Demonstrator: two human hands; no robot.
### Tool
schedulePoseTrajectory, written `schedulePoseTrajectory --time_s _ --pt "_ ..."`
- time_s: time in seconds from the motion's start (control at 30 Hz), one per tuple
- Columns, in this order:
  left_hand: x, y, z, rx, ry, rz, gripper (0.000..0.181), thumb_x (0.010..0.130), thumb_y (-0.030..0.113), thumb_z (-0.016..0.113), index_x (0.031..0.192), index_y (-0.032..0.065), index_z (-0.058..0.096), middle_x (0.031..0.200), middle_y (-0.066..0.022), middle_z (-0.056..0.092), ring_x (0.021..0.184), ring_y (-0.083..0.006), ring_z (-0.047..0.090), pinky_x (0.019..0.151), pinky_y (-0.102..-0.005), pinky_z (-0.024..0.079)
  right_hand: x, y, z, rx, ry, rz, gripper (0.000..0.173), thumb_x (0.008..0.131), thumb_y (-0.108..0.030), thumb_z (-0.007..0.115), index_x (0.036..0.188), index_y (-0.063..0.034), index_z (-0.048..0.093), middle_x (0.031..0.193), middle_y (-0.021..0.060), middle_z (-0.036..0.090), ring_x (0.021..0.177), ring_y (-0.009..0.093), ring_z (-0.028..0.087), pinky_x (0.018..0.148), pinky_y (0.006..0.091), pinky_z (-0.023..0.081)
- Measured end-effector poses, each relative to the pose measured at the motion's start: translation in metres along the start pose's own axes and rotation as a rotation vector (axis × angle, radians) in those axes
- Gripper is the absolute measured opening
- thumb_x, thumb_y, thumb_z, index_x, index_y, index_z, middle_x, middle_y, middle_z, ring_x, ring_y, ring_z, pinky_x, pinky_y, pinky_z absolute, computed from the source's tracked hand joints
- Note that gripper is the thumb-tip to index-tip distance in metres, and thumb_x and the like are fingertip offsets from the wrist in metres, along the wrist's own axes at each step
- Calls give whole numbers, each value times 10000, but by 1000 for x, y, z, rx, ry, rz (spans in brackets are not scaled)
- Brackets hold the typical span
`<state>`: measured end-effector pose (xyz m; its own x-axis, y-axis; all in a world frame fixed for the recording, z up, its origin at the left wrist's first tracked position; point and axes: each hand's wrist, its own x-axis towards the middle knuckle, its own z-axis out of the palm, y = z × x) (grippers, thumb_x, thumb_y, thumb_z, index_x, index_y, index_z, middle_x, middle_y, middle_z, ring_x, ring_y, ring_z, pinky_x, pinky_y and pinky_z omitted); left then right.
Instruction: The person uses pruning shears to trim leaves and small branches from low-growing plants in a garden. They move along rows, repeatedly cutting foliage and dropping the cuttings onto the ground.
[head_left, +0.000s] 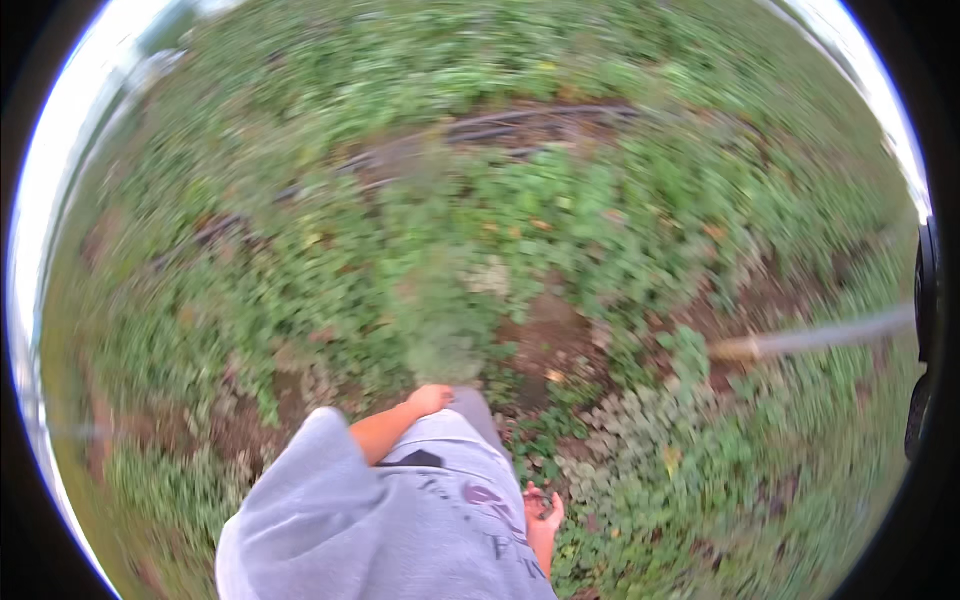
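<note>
My left hand (431, 399) rests at the front of my body, by my grey trouser leg (474, 411); its fingers are partly hidden, and whether it holds anything is unclear. At my other side hangs my right hand (543, 508), palm partly up and fingers curled apart, with nothing visible in it. Low leafy green plants (450, 300) spread over the ground before me, blurred. Near my right hand grow paler, greyish leaves (637, 424).
A pole or post (817, 337) reaches in from the right edge over the plants. Dark hose-like lines (540, 116) cross the ground ahead. Bare brown soil (551, 330) shows between the plants just beyond my feet area.
</note>
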<state>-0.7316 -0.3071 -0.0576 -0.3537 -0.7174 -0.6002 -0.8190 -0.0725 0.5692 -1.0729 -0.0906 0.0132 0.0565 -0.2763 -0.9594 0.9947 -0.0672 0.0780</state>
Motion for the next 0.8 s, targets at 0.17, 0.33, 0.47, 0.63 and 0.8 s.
schedulePoseTrajectory --time_s 0.17,0.33,0.47,0.63,0.8 --pt "-22 -48 28 -400 96 -80 287 843 116 494 1071 39 650 1056 -116 660 986 -223 617 889 -341 462 -13 -12 11 76 20 -10 322 817 -262 611 914 28 510 1039 253 583 858 365 579 776 467 471" --pt "26 -123 31 -584 90 -169 326 856 126 431 1070 -6 638 989 -128 671 937 -199 617 850 -320 460 18 -30 24 14 -198 64 261 866 -298 548 770 -56 540 892 208 614 769 321 597 713 488 486" --pt "55 -93 8 -498 -62 -137 331 854 115 413 1063 0 643 990 -117 670 925 -194 615 849 -308 456 18 -18 -8 173 -291 51 292 837 -297 578 791 -9 594 952 212 615 830 317 586 779 460 473" --pt "81 39 -19 -284 -181 -37 347 879 132 378 1068 -9 633 988 -127 670 923 -198 622 851 -314 460 3 -10 -25 439 -199 -20 309 819 -298 592 810 10 599 976 212 609 830 311 581 794 452 469" --pt "133 146 -47 231 -246 184 285 824 196 587 1072 61 625 969 -151 664 885 -231 646 778 -337 491 -6 1 -16 551 -135 -180 270 828 -295 574 811 -26 592 968 178 609 805 300 573 789 445 460"
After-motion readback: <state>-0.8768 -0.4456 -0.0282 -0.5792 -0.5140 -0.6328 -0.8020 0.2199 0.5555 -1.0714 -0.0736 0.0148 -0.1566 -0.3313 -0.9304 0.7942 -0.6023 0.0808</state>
